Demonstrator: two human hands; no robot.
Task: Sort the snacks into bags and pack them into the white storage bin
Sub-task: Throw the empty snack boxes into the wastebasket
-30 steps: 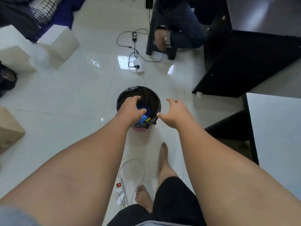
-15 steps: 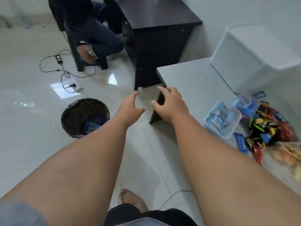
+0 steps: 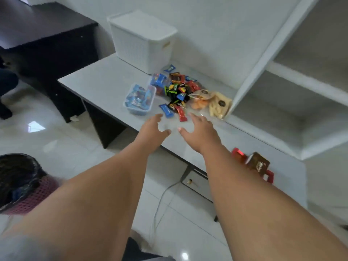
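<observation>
- At centre frame, reaching over the near edge of the grey table point(image 3: 105, 80) with left hand point(image 3: 153, 127) and right hand point(image 3: 200, 129), fingers of both spread, gripping nothing.
- Probably spread that way to gather the loose blue bar point(image 3: 166, 110) and red bar point(image 3: 182, 113) lying just beyond the fingertips.
- Above those, heaped beside the white shelf unit point(image 3: 263, 59): the snack pile point(image 3: 180, 89), crinkled glossy wrappers in red, black and blue.
- Left of the heap, set apart as if already sorted: a clear, soft-cornered container point(image 3: 139, 99) packed with blue packets.
- Right of the heap, two clear pouches point(image 3: 211, 105) of orange and pale crisps.
- Upper centre, at the table's back by the wall: the white storage bin point(image 3: 143, 42), woven-textured plastic, boxy, apparently lidded, likely parked there to leave sorting room.
</observation>
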